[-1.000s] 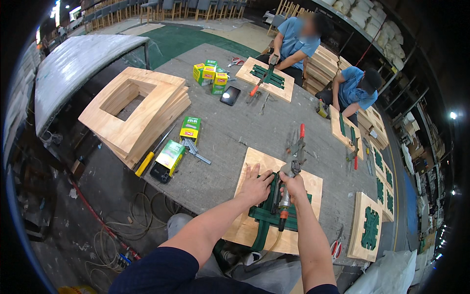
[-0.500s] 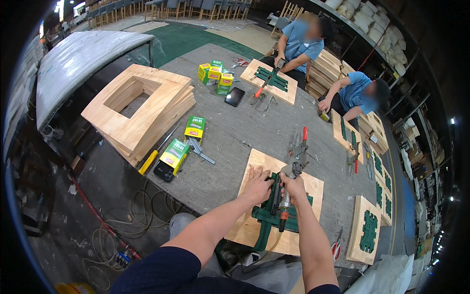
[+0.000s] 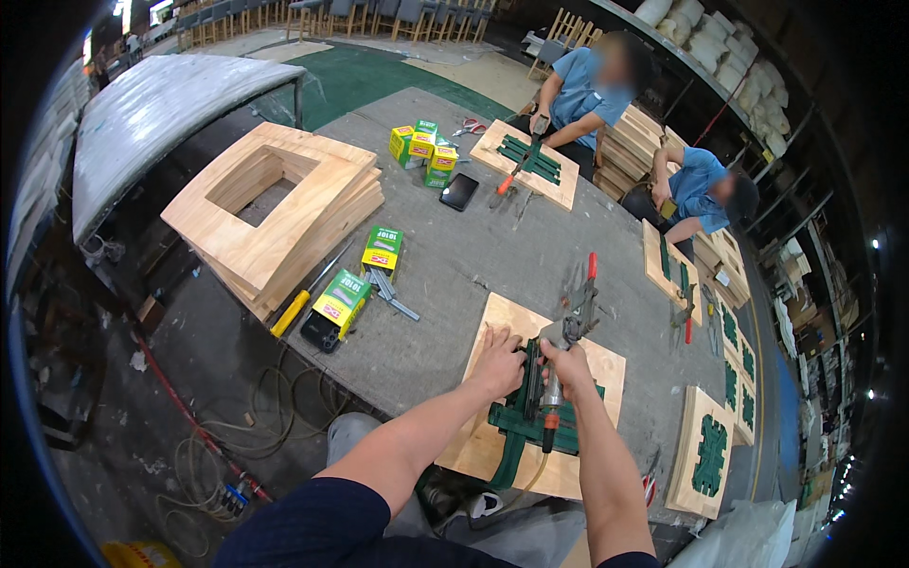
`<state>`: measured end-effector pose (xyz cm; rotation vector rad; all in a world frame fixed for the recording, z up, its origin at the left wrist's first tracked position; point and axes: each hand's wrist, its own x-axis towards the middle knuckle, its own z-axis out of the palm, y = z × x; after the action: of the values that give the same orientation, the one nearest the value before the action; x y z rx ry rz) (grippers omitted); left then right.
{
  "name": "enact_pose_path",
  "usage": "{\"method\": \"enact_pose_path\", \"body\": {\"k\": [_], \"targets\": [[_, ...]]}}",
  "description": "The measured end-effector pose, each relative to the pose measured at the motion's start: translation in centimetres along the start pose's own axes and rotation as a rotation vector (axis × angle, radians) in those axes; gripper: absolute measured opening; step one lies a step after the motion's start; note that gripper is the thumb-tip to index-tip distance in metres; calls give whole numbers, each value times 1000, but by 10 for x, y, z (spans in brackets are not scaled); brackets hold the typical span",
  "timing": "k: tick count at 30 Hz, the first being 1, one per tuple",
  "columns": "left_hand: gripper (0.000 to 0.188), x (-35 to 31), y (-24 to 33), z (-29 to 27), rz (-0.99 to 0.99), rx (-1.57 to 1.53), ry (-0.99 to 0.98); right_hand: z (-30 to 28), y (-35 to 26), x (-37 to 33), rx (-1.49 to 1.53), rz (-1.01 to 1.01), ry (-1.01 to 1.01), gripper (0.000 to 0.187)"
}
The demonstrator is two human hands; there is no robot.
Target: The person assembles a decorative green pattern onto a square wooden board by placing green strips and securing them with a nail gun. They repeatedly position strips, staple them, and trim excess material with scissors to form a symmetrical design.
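Note:
A pneumatic staple gun [image 3: 577, 322] is gripped in my right hand [image 3: 565, 367], its hose end pointing toward me. It is held above a wooden frame panel [image 3: 502, 322] on the near part of the table. Green webbing straps [image 3: 512, 452] cross the panel, one hanging past its near edge. My left hand [image 3: 499, 364] rests on the panel's left side, fingers curled onto the end of a green strap beside the gun. The gun's tip and the opening under the straps are partly hidden by my hands.
Stacked wooden frames [image 3: 256, 222] stand on the left, near a yellow-handled screwdriver [image 3: 290, 313] and staple boxes [image 3: 342, 296]. Webbed panels [image 3: 703, 450] lie at right. Two co-workers in blue shirts [image 3: 582, 90] sit across the table [image 3: 445, 275]. An air hose [image 3: 541, 470] trails toward me.
My hands stay on the strap and staple gun with barely any shift. The co-worker at the far right has drawn a hand back from their panel. The view has shifted slightly.

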<state>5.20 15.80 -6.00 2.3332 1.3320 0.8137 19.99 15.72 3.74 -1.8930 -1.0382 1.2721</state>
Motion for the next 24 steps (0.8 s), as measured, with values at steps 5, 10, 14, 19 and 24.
{"method": "enact_pose_path", "body": {"k": [5, 10, 14, 19, 24], "targets": [[26, 0, -1, -2, -4, -6, 26, 4, 1, -3, -14, 5, 18, 23], [26, -2, 3, -3, 10, -1, 36, -5, 8, -3, -16, -1, 34, 25], [27, -3, -1, 0, 0, -7, 47, -3, 6, -3, -3, 12, 51, 26], [27, -2, -1, 0, 7, -28, 65, -9, 10, -7, -41, 3, 93, 24], [31, 2, 2, 1, 11, -51, 6, -20, 12, -3, -11, 2, 70, 27]]}}
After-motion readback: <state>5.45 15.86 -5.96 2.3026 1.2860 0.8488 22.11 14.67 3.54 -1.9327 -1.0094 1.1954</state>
